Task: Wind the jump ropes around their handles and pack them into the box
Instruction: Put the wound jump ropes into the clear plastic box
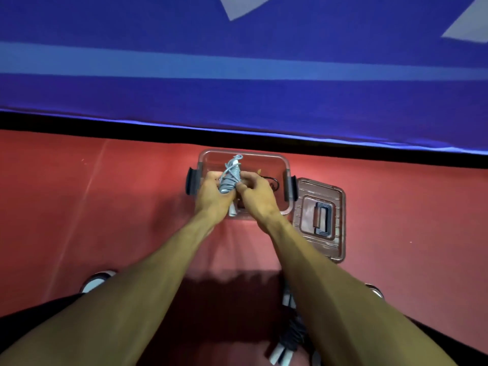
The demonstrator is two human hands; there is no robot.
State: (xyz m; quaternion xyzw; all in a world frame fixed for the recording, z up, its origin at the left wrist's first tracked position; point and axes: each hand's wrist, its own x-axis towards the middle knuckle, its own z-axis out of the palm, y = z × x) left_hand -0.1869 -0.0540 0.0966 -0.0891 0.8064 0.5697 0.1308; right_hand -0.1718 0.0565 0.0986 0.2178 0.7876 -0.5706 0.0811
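both hands at frame centre, over the clear box [284, 165]: left hand [211, 192] fingers curled round the wound grey jump rope [229, 178], right hand [254, 192] pinching its coils. lid [320, 217] just right of box; black rope [290, 336] w/ white handles at bottom, on the red floor [105, 207].

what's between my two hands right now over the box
In the head view, a grey jump rope bundle wound round its handles sits between the left hand and right hand, both gripping it above the clear box.

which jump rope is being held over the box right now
The grey jump rope, gripped by both hands above the clear box. The black-corded jump rope lies untouched on the floor near the person.
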